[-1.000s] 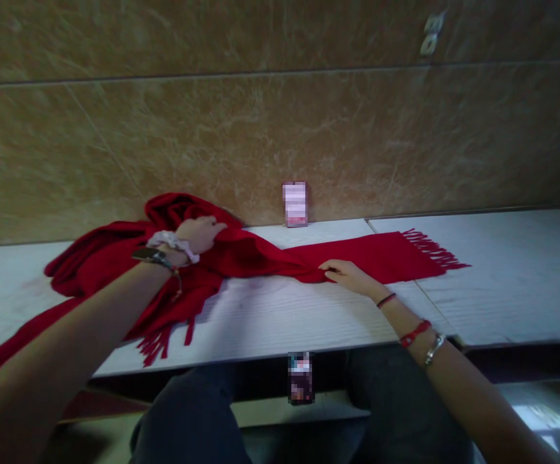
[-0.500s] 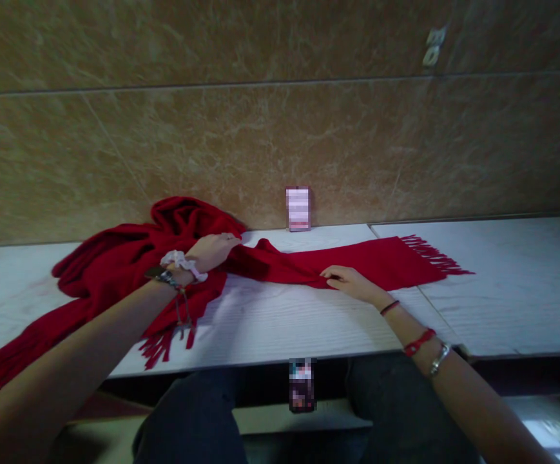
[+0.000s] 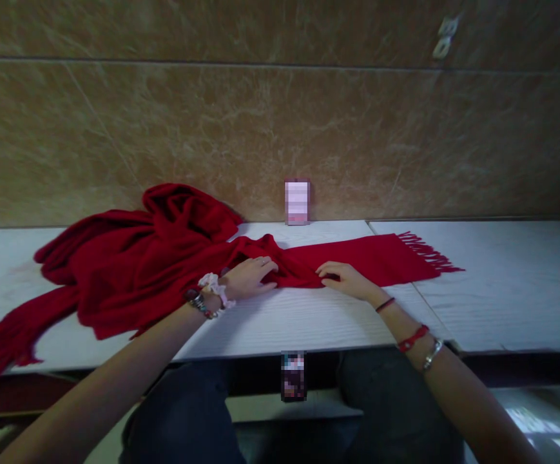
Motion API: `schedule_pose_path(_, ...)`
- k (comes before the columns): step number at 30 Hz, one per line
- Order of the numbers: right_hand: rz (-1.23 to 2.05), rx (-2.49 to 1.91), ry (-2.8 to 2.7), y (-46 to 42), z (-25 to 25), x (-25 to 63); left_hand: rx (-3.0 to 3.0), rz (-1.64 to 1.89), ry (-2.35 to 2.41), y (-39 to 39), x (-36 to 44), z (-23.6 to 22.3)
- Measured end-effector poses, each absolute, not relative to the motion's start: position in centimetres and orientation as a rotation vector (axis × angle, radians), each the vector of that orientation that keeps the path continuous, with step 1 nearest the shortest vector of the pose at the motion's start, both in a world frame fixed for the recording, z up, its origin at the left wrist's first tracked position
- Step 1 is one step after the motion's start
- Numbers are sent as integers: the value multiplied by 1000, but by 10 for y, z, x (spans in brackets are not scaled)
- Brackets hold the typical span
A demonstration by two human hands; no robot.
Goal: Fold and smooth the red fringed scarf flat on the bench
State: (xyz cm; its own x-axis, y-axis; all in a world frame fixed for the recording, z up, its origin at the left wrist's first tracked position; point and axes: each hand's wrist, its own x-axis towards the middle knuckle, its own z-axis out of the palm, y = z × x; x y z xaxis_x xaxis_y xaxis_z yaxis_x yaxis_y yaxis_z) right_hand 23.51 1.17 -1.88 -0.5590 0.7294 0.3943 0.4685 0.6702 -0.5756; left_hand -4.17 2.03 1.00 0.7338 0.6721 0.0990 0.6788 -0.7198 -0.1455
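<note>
We see a red scarf [image 3: 183, 251] across the middle of the frame, on a white tabletop [image 3: 516, 283]: it is heaped in loose folds at left, gathered at centre, and lies flat toward the right, where its fringe spreads out. One more fringed end hangs toward the lower left. Our left hand [image 3: 248, 277], at centre, rests on the gathered cloth with its fingers bent; we cannot tell whether they grip it. Our right hand [image 3: 342, 278], just right of centre, is loosely curled, its fingertips touching the scarf's near edge; whether thumb and forefinger pinch the cloth we cannot tell. A pale scrunchie [image 3: 214, 289] circles our left wrist, and a red bracelet [image 3: 412, 338] our right forearm. Above centre, a pixelated rectangular object [image 3: 298, 202] stands near the scarf, against the brown marbled wall [image 3: 280, 129].
</note>
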Motion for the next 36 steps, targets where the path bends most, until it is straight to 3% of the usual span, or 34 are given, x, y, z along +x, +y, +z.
schedule_pose_path(10, 475, -885, -2306, 9, -18, 236, -2660, -53, -1271, 7, -34, 16)
schedule_pose_path(17, 456, -851, -2425, 3, -13, 235, -2841, 376, -1112, -15, -41, 41)
schedule_pose_path(26, 346, -843, -2428, -2, -16, 228, -2726, -23, -1025, 23, -13, 50)
schedule_pose_path(36, 353, -835, -2412, -1, -17, 229, -2659, 119, -927, 40, -14, 46)
